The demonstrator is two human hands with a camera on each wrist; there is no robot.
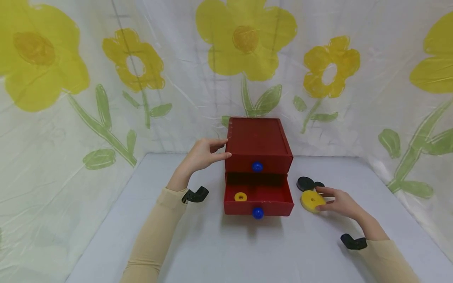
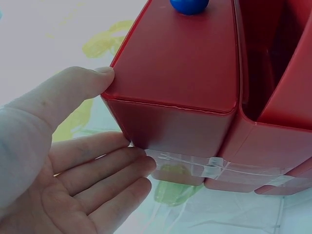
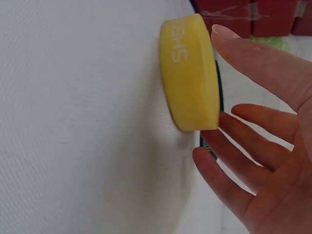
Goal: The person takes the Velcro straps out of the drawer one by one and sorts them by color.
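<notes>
A red drawer box with blue knobs stands mid-table; its upper drawer is closed and its lower drawer is pulled out. Inside the lower drawer lies a small yellow ring. My left hand is at the box's upper left side, thumb tip on the front edge and straight fingers along the side. To the right of the box, my right hand reaches around a thick yellow disc with a centre hole. Thumb and fingers are spread loosely about the disc, which bears white letters on its rim.
Just behind the yellow disc lie a larger black disc and a smaller black one. Clear tape runs along the box's side. A white curtain with yellow flowers hangs behind the white table.
</notes>
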